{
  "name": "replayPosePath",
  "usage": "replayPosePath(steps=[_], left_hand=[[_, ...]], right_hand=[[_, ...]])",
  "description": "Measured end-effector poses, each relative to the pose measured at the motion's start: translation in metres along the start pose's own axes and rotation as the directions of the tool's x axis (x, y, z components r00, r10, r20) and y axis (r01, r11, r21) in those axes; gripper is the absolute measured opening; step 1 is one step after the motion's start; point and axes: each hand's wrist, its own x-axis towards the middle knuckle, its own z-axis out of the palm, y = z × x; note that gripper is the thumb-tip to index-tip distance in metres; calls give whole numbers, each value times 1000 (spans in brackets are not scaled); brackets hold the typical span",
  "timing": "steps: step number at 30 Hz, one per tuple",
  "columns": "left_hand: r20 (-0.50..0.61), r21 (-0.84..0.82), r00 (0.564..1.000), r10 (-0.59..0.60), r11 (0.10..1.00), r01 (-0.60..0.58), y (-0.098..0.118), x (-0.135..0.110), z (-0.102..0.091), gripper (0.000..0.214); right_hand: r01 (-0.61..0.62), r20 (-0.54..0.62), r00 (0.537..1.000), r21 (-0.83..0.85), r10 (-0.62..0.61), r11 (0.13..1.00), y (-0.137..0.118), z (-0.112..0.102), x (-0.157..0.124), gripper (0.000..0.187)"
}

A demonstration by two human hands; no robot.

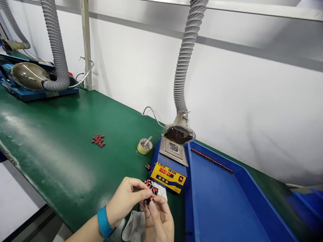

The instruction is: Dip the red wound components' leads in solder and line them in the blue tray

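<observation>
My left hand (126, 198), with a blue wristband, and my right hand (158, 218) meet low in the view, just in front of a blue solder pot. Both pinch a short row of small red and black ring-shaped parts (150, 191) between their fingertips. A white cloth (135, 227) lies under my hands. The blue solder pot (168, 168) has a yellow front panel with red digits and a square metal well on top.
A grey fume hose ends in a round grille (178, 133) over the pot. A blue tray (227, 201) at right holds a row of parts (211, 160) along its far wall. A tape ring tin (144, 146) and loose red parts (98, 140) sit on the green bench.
</observation>
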Motion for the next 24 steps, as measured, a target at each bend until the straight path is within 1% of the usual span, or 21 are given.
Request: replayPosePath(steps=[2, 4, 7, 8, 10, 11, 12, 13, 14, 16, 17, 19, 22, 24], left_hand=[[-67, -70, 998, -18, 997, 14, -1, -1, 8, 34], [-119, -117, 993, -9, 993, -5, 1, -2, 15, 33], [-192, -96, 979, 74, 991, -94, 9, -2, 17, 28], [-235, -89, 965, 119, 986, -144, 13, -1, 14, 26], [-342, -100, 917, 205, 962, -252, 21, 0, 8, 23], [-380, -106, 894, 236, 950, -295, 25, 0, 5, 23], [-394, -108, 884, 250, 943, -314, 28, -1, 2, 23], [-374, -101, 895, 244, 948, -300, 30, -3, -1, 24], [-321, -81, 921, 220, 963, -258, 31, -5, -2, 25], [-168, -15, 978, 127, 991, -131, 30, -10, -3, 30], [-98, 20, 993, 70, 997, -69, 29, -12, -3, 32], [-1, 75, 1000, -16, 997, 16, 25, -15, -2, 35], [52, 90, 997, -64, 994, 59, 22, -15, 0, 33], [68, 98, 995, -72, 993, 66, 23, -13, 2, 29]], right_hand=[[-24, 1, 1000, 45, 24, 999, 1, -1, -2, 23], [-77, 18, 997, 78, 76, 994, 0, -2, -4, 23], [-140, 67, 989, 91, 134, 986, -4, -4, -7, 23], [-151, 86, 986, 87, 144, 985, -5, -5, -7, 23], [-161, 112, 982, 78, 152, 984, -7, -7, -7, 22], [-164, 119, 981, 74, 155, 984, -8, -9, -7, 21], [-168, 123, 980, 72, 159, 983, -8, -10, -7, 20], [-173, 125, 979, 73, 163, 982, -7, -11, -7, 20], [-179, 126, 978, 75, 168, 981, -7, -11, -6, 20], [-190, 122, 976, 81, 179, 979, -6, -12, -6, 20], [-194, 119, 976, 82, 184, 978, -5, -12, -6, 20], [-201, 116, 975, 81, 191, 976, -5, -12, -6, 20], [-201, 126, 973, 75, 191, 977, -6, -11, -5, 21], [-178, 146, 975, 71, 166, 982, -6, -10, -5, 19]])
